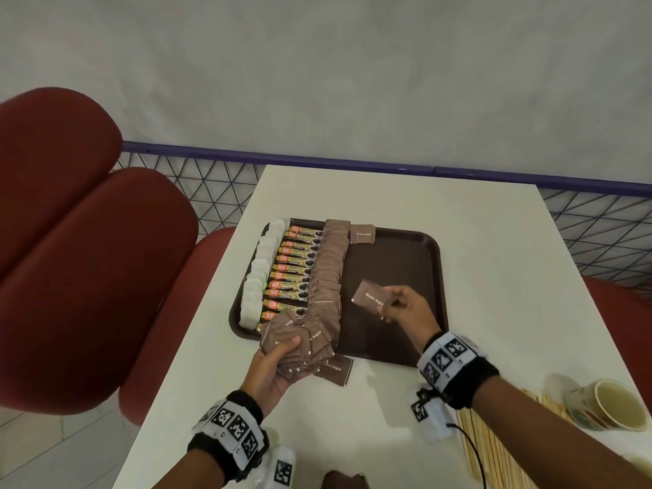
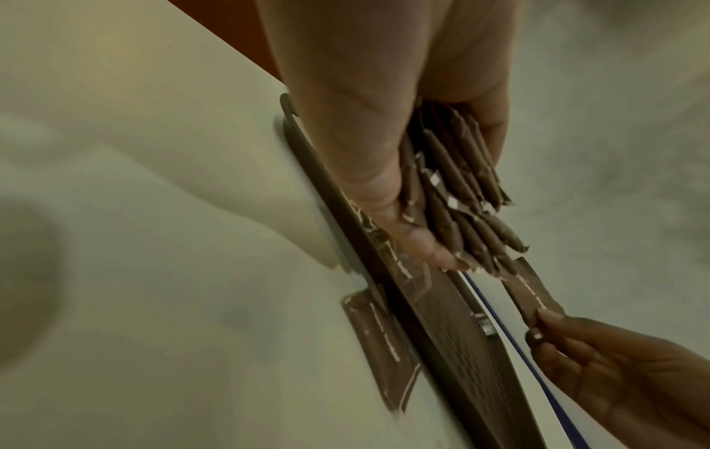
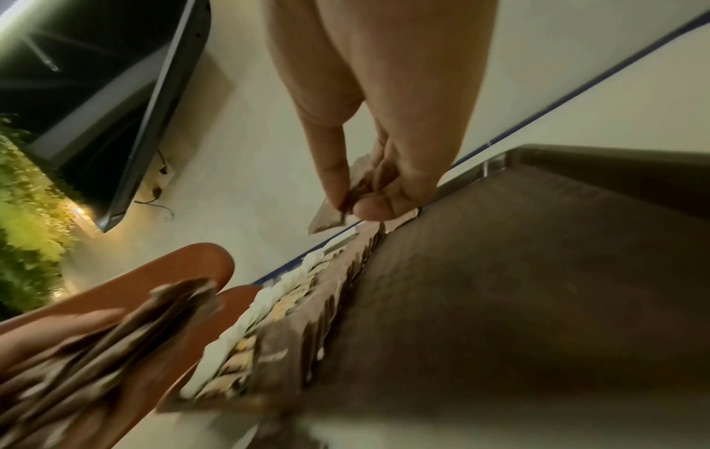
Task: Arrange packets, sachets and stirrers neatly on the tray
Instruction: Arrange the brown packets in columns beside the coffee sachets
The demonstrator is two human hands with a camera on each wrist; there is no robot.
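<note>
Right hand [image 1: 405, 305] pinches one brown sugar sachet [image 1: 369, 297] above the tray [image 1: 398, 262], while left hand [image 1: 273, 368] grips a fanned sachet bundle [image 1: 300, 342].

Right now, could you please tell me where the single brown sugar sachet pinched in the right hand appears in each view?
Head: single sachet right of centre, above the tray's bare floor.
Left wrist: lower right, pinched by dark fingertips.
Right wrist: upper centre, mostly behind the fingers.
Shared landmark: the brown tray.
</note>
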